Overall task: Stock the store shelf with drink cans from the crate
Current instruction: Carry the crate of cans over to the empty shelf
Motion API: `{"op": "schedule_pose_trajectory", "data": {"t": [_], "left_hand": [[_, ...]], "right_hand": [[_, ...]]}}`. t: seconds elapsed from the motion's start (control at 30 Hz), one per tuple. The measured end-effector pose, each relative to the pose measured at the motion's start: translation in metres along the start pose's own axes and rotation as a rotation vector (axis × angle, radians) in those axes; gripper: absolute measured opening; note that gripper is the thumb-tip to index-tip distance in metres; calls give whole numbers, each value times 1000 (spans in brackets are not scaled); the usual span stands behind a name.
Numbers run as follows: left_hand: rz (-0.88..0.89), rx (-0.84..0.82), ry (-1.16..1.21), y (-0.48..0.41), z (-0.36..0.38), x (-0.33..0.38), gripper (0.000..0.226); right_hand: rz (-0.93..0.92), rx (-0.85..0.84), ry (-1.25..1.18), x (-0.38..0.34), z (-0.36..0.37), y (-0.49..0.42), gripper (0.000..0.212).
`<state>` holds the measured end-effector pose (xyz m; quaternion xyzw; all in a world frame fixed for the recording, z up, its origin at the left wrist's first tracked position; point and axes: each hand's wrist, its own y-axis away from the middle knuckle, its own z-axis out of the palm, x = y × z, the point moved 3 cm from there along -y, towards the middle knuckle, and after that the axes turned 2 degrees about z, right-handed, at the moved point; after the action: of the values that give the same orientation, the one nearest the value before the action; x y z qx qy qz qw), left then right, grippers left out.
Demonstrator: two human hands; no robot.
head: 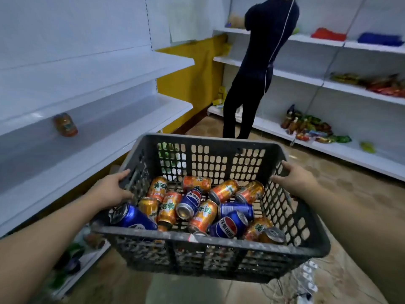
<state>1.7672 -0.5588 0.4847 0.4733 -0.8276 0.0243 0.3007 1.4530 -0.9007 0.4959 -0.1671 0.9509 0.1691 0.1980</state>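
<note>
Both left hand (114,189) and right hand (295,179) curl round the rims of the crate (208,141); cans (205,216), perhaps fifteen, lie inside.

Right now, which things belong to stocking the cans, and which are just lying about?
Job: crate, gripped by left hand and right hand; orange cans and blue cans inside; left shelf holding a lone can.
Lying about: snack packets, red pack, blue pack, other person.

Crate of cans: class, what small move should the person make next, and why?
Probably set the crate down beside the left shelf. Both the left hand and the right hand grip its side rims, so neither is free to lift the cans lying loose inside.
</note>
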Motion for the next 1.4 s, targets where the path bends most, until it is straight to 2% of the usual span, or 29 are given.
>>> {"op": "schedule_pose_trajectory", "data": {"t": [0.13, 0.23, 0.4, 0.57, 0.83, 1.0, 1.2, 1.4], "left_hand": [[36, -11, -53, -70, 8, 49, 81], [-14, -25, -45, -109, 33, 78, 82], [-69, -34, 40, -170, 70, 111, 84], [-41, -57, -4, -242, 79, 126, 84], [170, -197, -17, -416, 80, 109, 86], [205, -233, -44, -490, 99, 107, 87], [154, -257, -111, -564, 166, 139, 86], [146, -301, -72, -671, 281, 139, 79]], "right_hand": [[63, 11, -6, 6, -12, -67, 73], [44, -6, 10, 8, -21, -129, 74], [32, -22, 13, 9, -38, -207, 74], [80, 5, 41, -3, -34, -253, 74], [283, 87, 8, -48, 32, -306, 71], [359, 151, -20, -67, 57, -351, 72], [410, 56, -96, -33, 94, -457, 75], [458, 11, -194, 28, 174, -576, 72]]}}
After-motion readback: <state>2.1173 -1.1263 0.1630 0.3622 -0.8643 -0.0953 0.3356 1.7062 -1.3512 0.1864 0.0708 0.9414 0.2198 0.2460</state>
